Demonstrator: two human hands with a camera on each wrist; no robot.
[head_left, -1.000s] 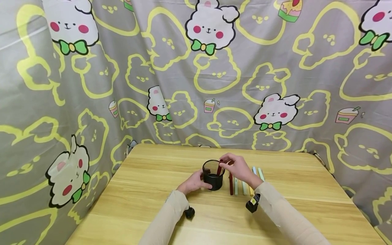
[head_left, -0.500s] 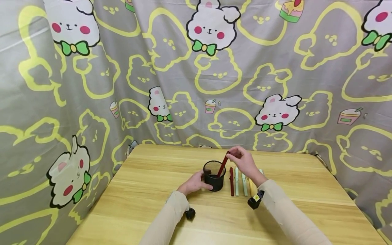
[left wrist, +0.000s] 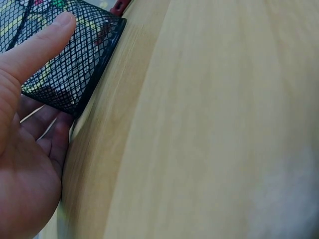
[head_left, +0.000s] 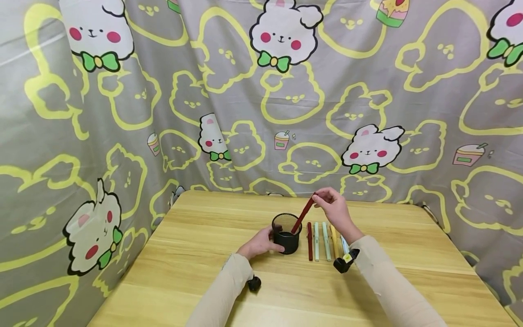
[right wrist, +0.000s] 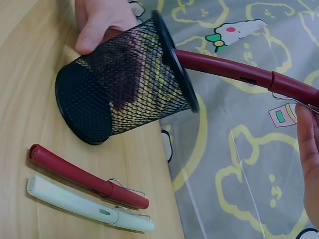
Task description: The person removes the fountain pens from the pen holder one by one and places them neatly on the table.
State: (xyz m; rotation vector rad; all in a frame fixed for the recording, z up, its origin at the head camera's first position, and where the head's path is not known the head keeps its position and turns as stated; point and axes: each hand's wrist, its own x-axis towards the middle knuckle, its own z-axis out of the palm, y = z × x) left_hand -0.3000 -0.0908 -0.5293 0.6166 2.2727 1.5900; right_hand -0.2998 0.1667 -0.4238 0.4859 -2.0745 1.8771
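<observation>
A black mesh pen cup (head_left: 287, 245) stands on the table, and my left hand (head_left: 261, 242) grips its left side, thumb in front. In the left wrist view the thumb (left wrist: 47, 42) lies along the mesh (left wrist: 84, 64). My right hand (head_left: 336, 210) pinches a dark red pen (head_left: 304, 212) near its upper, clipped end. That pen leans to the right, its lower end inside the cup's rim (right wrist: 175, 59). To the right of the cup lie a second dark red pen (head_left: 309, 240) and a mint pen (right wrist: 75, 199), side by side.
Farther right in the row are a pale green pen (head_left: 326, 240), a yellow pen (head_left: 335, 240) and a light blue pen (head_left: 344, 245), partly behind the right wrist. The wooden table (head_left: 196, 227) ends at a patterned curtain (head_left: 245, 109).
My right hand has moved up and to the right with the red pen, which now tilts more and shows more of its length above the cup. The left hand keeps its hold.
</observation>
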